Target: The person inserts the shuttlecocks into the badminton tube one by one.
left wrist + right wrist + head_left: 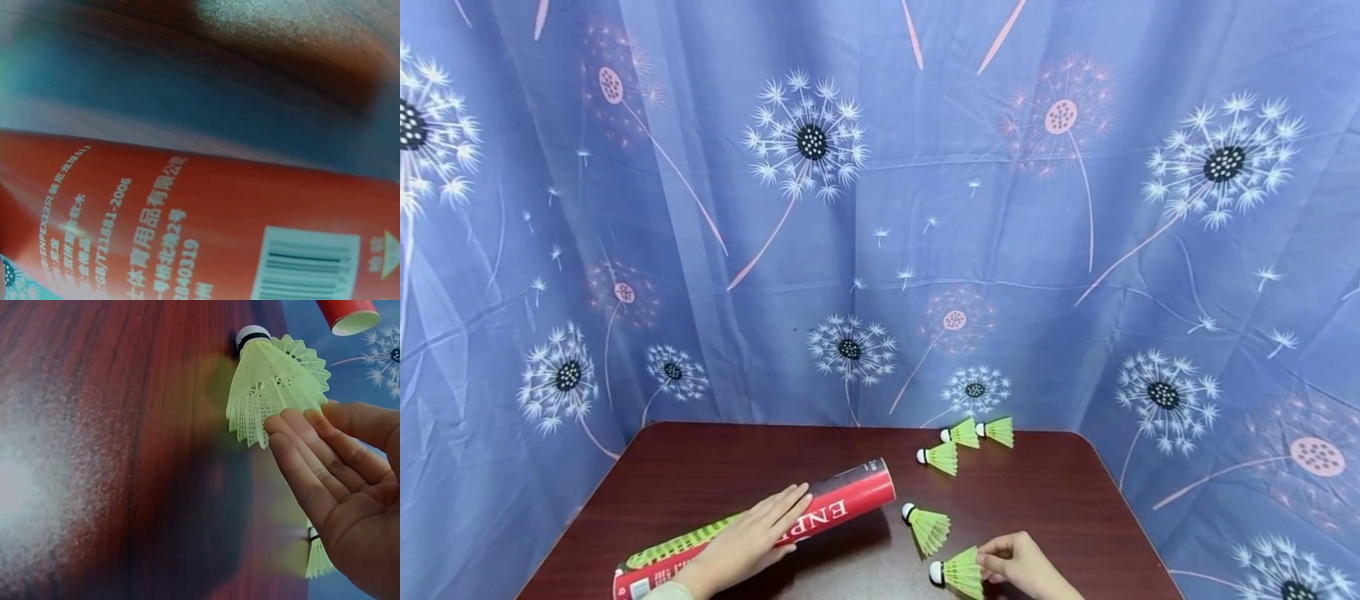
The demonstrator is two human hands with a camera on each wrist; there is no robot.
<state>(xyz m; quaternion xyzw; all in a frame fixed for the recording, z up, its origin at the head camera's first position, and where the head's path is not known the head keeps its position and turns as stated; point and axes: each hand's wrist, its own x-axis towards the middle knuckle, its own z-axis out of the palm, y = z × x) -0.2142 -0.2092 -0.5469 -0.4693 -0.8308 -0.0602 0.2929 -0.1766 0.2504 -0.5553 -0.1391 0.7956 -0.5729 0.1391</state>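
Observation:
My left hand (pixel 748 533) grips a red and black shuttlecock tube (pixel 853 493), its fingers laid over the top and thumb along the near side. The tube slants across the table, its right end higher, with a shadow below. In the left wrist view the red tube wall (pixel 206 206) shows printing and a barcode; the hand itself is hidden there. With thumb and fingertips, my right hand (pixel 1021 567) pinches the skirt edge of a yellow-green shuttlecock (pixel 962 572), whose white cork points left. The right wrist view shows this shuttlecock (pixel 269 387) at the fingertips.
Another shuttlecock (pixel 927 530) lies just behind the held one. Three more, including one shuttlecock (pixel 942 458), lie near the table's back edge. A long yellow-green lattice shape (pixel 681 543) runs behind the tube. A blue dandelion-print curtain (pixel 880 233) surrounds the brown table (pixel 1037 483).

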